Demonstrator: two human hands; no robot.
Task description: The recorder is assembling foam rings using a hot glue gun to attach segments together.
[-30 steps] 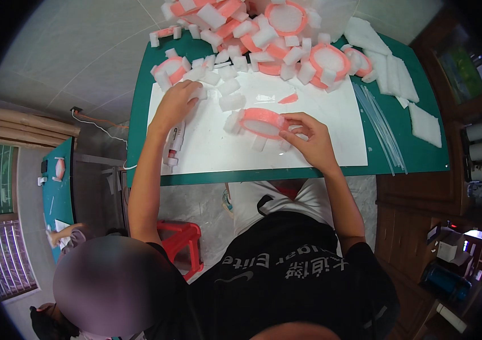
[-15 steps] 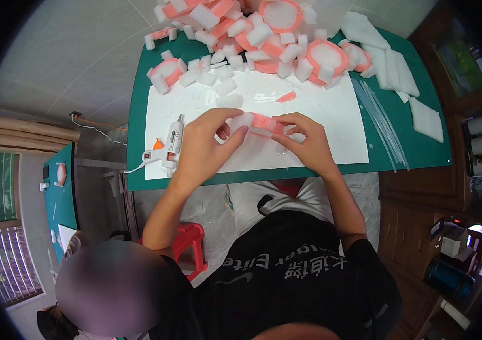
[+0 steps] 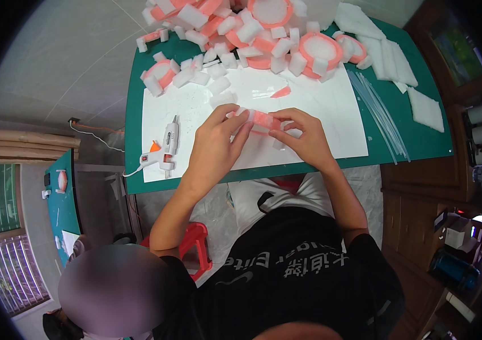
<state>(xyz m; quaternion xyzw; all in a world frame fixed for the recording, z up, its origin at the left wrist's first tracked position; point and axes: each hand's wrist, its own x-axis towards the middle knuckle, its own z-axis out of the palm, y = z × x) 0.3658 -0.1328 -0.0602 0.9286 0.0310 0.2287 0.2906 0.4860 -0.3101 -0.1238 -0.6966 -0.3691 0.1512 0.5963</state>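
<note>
Between my hands, just above the white sheet (image 3: pixel 309 136), is a pink and white foam piece (image 3: pixel 263 119), like the ring-shaped ones on the pile. My left hand (image 3: pixel 221 139) pinches its left end, where a white foam block shows at the fingertips. The fingers of my right hand (image 3: pixel 303 135) close on its right side. Part of the piece is covered by my fingers. A white glue gun (image 3: pixel 170 144) lies left of my left hand, with an orange part beside it. Beyond my hands lies a small pink scrap (image 3: pixel 281 92).
Pink foam rings (image 3: pixel 320 54) with white blocks are heaped at the far side of the green table mat (image 3: pixel 428 150). Clear glue sticks (image 3: pixel 379 116) and white foam sheets (image 3: pixel 426 109) lie at right. A red stool (image 3: pixel 196 249) and another person (image 3: pixel 116 289) are at lower left.
My left fingers have shifted along the foam piece's left end, and the white block there sits closer against the pink band. My right hand still grips the other side. The view has tilted slightly.
</note>
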